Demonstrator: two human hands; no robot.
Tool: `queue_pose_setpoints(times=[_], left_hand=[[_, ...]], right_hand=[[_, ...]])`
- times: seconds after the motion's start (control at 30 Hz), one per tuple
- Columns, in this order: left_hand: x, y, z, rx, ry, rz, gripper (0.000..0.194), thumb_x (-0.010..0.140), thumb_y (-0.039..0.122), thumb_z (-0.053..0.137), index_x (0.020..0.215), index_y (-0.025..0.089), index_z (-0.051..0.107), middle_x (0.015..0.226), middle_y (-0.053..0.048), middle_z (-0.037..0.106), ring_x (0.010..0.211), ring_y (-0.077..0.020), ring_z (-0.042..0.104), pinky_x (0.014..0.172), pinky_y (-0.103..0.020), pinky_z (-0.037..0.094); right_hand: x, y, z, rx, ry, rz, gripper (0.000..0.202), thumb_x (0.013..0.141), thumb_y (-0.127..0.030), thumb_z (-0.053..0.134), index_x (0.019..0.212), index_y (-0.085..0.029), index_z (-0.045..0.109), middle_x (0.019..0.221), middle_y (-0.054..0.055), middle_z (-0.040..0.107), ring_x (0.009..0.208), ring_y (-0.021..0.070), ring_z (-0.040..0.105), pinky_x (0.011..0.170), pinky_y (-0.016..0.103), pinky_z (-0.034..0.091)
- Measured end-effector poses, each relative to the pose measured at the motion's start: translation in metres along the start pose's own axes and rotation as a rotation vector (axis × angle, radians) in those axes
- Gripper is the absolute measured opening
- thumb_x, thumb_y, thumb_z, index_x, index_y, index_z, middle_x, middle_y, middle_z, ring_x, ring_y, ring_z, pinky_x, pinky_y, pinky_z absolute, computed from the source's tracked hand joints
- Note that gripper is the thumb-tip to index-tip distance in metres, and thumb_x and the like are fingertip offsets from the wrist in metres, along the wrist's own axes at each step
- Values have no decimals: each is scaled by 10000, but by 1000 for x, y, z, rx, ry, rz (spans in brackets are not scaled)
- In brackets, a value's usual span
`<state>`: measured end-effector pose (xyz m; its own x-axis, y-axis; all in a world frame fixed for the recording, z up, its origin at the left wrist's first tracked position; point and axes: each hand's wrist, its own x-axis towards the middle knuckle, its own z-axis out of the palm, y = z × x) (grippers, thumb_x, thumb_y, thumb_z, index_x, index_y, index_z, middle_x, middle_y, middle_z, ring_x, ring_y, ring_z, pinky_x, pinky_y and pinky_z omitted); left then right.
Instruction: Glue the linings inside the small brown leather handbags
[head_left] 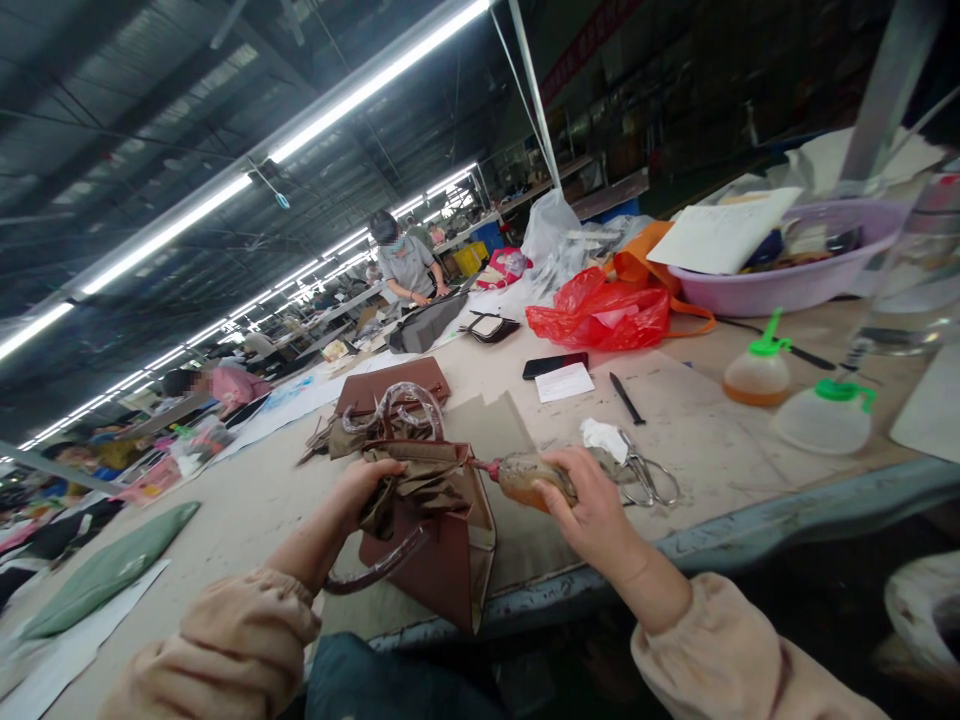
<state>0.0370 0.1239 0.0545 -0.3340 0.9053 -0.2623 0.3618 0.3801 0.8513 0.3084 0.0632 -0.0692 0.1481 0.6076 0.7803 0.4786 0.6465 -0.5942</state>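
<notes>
A brown handbag [442, 570] leans at the table's front edge, with its olive-brown lining [424, 485] bunched out at the top. My left hand [365, 488] is closed on that cloth at the bag's mouth; some of its fingers are hidden in the folds. In my right hand [589, 500] lies a squeeze bottle [525, 480] of amber liquid, tipped sideways. Its red nozzle points left and reaches the bag's upper side edge; I cannot tell whether it touches. One plastic-wrapped handle [379, 565] hangs down the near side. Behind sits another brown bag piece [394, 385].
Scissors [651, 482] and crumpled white tissue [602, 437] lie beyond my right hand. Farther back are a black pen [627, 400], a phone [555, 365], a red plastic bag [600, 312], a purple basin [795, 280] and green-capped bottles [757, 372]. A co-worker [407, 262] bends over the far table.
</notes>
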Motion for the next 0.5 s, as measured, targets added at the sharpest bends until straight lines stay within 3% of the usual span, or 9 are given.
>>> queue_pose_setpoints(times=[0.3,0.5], left_hand=[[-1,2,1,1,1,-14,128,564,174,731,654,126,653,512,-60,668,378,-188,583,367,-269,450],[0,-1,1,-12,-22,-18,143,559,197,720,665,126,655,530,-72,676,401,-204,599,388,-289,476]], right_hand=[[-11,3,-3,-44,-136,35,126,932,-244,537,1053,-210,539,912,61,598,870,220,583,782,356,511],[-7,1,2,-14,-41,26,140,936,-249,527,1072,-215,534,922,62,602,881,221,588,792,362,515]])
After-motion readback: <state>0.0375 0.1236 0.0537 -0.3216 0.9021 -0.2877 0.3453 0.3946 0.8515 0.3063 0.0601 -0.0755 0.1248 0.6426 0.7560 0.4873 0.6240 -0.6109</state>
